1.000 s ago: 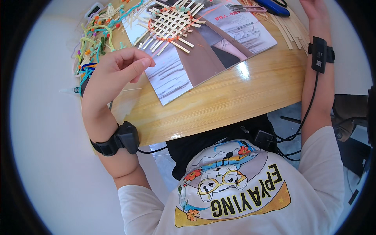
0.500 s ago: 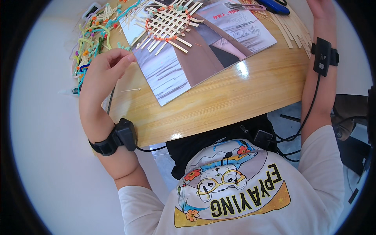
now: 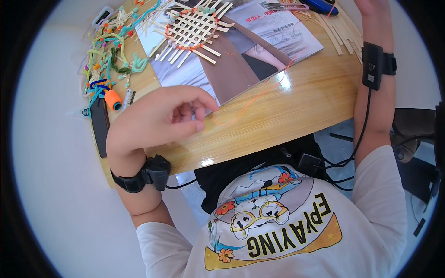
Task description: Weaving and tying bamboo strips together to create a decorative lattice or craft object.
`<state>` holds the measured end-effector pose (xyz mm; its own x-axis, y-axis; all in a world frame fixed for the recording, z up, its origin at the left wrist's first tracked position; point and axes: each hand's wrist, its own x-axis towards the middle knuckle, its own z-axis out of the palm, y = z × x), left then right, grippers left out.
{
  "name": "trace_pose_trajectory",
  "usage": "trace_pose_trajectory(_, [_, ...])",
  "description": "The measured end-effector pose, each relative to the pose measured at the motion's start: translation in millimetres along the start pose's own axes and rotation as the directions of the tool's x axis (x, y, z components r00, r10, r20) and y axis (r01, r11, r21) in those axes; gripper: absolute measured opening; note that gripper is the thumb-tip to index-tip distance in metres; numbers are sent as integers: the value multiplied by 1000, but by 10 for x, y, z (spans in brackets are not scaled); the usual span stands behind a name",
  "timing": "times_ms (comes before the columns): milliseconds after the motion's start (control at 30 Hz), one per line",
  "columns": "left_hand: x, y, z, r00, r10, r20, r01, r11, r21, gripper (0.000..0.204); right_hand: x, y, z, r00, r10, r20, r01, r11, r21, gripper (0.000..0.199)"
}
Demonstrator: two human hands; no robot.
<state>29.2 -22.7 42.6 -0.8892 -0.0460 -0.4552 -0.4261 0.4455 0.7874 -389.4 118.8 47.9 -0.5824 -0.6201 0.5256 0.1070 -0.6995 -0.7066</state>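
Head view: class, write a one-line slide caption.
Left hand pinches orange thread beside a woven strip mat on a magazine.

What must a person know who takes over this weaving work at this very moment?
Left hand: fingers pinched on the thin orange thread, low over the round wooden table.
Right hand: at the far edge, mostly cut off; grip cannot be told.
Flat woven mat of pale bamboo strips: on the open magazine, orange thread circling its lattice.
Done: lattice woven. Left: strip ends stick out loose; spare pale strips lie beside the right forearm.
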Motion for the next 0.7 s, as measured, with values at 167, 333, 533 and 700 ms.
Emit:
trace_pose_trajectory(167, [61, -105, 6, 949, 114, -293, -117, 993, 8, 15, -140, 54, 330, 999, -15, -43, 3, 967, -256, 14])
trace_pose_trajectory(333, [267, -98, 91, 766, 201, -611, -218, 975, 47, 14, -366, 205, 832, 810, 469, 352, -297, 845, -444, 11])
trace_pose_trajectory(533, [320, -179, 151, 665, 153, -731, -162, 985, 58, 16, -734, 688, 1192, 246, 781, 574, -663, 568, -488, 12])
trace_pose_trajectory(700, [355, -218, 148, 660, 177, -730, -122, 984, 128, 18, -871, 838, 1169, 309, 752, 583, -477, 653, -589, 17])
